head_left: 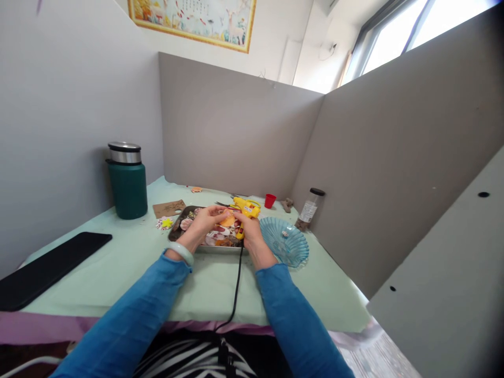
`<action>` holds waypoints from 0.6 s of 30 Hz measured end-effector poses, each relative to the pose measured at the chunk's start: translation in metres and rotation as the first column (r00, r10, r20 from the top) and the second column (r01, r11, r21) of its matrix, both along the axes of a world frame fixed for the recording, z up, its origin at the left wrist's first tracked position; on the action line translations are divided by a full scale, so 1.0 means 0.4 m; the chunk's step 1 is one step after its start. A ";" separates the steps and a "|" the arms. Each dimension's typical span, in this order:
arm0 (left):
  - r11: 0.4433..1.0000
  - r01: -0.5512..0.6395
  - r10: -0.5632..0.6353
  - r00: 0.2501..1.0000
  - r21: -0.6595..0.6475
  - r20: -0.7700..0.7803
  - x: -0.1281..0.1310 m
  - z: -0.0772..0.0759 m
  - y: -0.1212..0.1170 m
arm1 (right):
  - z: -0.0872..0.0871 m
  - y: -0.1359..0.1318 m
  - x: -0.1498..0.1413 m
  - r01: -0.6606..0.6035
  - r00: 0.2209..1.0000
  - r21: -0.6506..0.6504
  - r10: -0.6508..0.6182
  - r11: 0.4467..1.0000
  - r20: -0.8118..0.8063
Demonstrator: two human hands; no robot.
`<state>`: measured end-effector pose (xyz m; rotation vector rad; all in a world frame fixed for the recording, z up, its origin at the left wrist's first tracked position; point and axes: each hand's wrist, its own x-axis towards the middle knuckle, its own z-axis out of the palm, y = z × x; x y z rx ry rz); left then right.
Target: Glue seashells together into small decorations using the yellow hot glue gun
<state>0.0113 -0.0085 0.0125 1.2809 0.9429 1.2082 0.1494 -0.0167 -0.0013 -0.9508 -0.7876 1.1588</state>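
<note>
Pinched in the fingers of my left hand [205, 220] is an orange scallop shell [227, 219], above a metal tray [171, 237] of shells. My right hand [252, 234] is closed on a yellow hot glue gun [249, 206], and its thumb reaches to the shell's right edge. From the gun's handle a black cord [238, 283] runs down over the table's front edge. The gun's nozzle tip is hard to make out. Several pale, pink and brown shells [214, 239] fill the tray, partly hidden by my hands.
Right of the tray lies a blue shell-shaped plate [293, 244]. Behind it are a red cup [270, 200] and a black-lidded jar [309, 210]. A green flask [128, 184], brown board [168, 209] and black mat [55, 270] lie left. Grey panels [240, 126] enclose the table.
</note>
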 end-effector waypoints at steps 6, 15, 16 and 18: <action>1.000 -0.009 0.009 1.000 -0.005 0.017 0.004 -0.001 -0.003 | 0.006 -0.007 -0.003 0.002 1.000 -0.004 -0.002 1.000 0.006; 0.999 0.004 -0.001 0.997 -0.032 0.079 0.009 -0.008 0.000 | -0.004 -0.003 -0.002 -0.017 0.999 0.045 0.015 0.999 0.038; 1.000 0.002 0.000 0.997 -0.024 0.075 0.009 -0.010 0.002 | -0.005 -0.002 -0.002 -0.015 0.999 0.043 0.013 0.999 0.042; 1.000 0.004 -0.002 0.997 -0.023 0.078 0.008 -0.011 0.004 | -0.006 -0.001 -0.002 -0.011 0.999 0.043 0.009 0.999 0.053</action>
